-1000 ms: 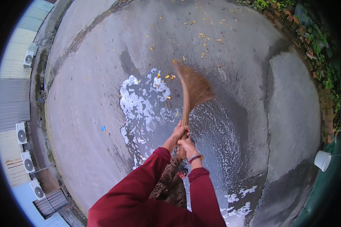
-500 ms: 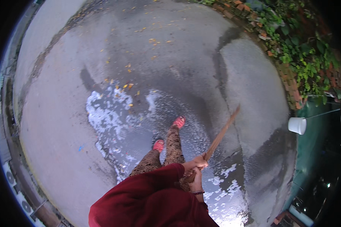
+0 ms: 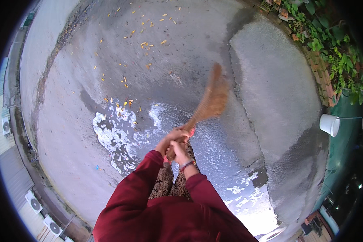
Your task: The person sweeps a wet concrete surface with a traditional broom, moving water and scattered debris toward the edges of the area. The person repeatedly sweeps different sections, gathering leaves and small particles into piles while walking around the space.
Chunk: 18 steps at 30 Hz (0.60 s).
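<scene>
A brown straw broom [image 3: 209, 101] slants away from me up and to the right, its fanned bristle end smeared by motion over the pavement. My left hand [image 3: 174, 136] wraps round the handle on the side nearer the bristles. Just behind it, close to the handle's butt, my right hand [image 3: 179, 149] is closed on the same broom; a beaded bracelet circles that wrist. Whether the bristles touch the ground I cannot tell. Below the hands, my feet in red sandals are mostly hidden by the arms and broom.
White foam [image 3: 117, 129] lies on the wet concrete [image 3: 266, 76] to the left, with more at lower right. Yellow leaves [image 3: 145, 45] are scattered ahead. A white bucket [image 3: 329, 124] hangs at the right by a green wall, below a brick edging [image 3: 316, 72] with plants.
The broom and both hands have swung left and forward, and the bristle end now fans out further ahead. Both hands still grip the handle. The sandals have become mostly covered.
</scene>
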Available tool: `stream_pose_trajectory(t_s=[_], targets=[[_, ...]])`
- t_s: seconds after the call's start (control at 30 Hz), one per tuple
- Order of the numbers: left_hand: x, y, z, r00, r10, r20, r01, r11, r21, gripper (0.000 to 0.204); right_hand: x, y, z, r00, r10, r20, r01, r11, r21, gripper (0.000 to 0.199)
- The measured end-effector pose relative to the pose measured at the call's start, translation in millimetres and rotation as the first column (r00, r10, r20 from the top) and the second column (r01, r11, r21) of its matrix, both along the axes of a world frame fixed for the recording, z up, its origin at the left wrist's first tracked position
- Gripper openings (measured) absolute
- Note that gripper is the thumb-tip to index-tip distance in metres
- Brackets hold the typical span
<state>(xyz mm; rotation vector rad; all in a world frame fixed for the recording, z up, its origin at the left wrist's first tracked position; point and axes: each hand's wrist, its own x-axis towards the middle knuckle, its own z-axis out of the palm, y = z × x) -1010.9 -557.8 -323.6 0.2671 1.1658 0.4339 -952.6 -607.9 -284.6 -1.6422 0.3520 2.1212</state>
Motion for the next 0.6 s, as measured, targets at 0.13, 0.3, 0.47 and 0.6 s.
stream_pose_trajectory(t_s=[0.13,0.3,0.47,0.6], targets=[[-30.7,42.1,-24.9,0.961,0.246,-0.125,-0.242,0.969,0.049,0.031,2.9,59.1,-5.0,0.963,0.245,-0.112,-0.211,0.945,0.250,0.009],[67.3,59.1,-18.3,0.700,0.381,-0.605,-0.170,0.911,0.377,0.081,112.4,91.1,40.9,0.898,0.393,-0.199,-0.332,0.901,0.279,0.019],[138.7,46.1,65.7,0.958,0.177,-0.227,-0.114,0.958,0.264,0.086,142.5,46.4,107.6,0.984,0.138,0.113,-0.159,0.966,0.202,0.008],[181.2,68.0,61.9,0.974,-0.191,0.122,0.163,0.965,0.208,0.072,153.7,52.5,95.0,0.930,-0.288,0.228,0.252,0.952,0.175,0.009]])
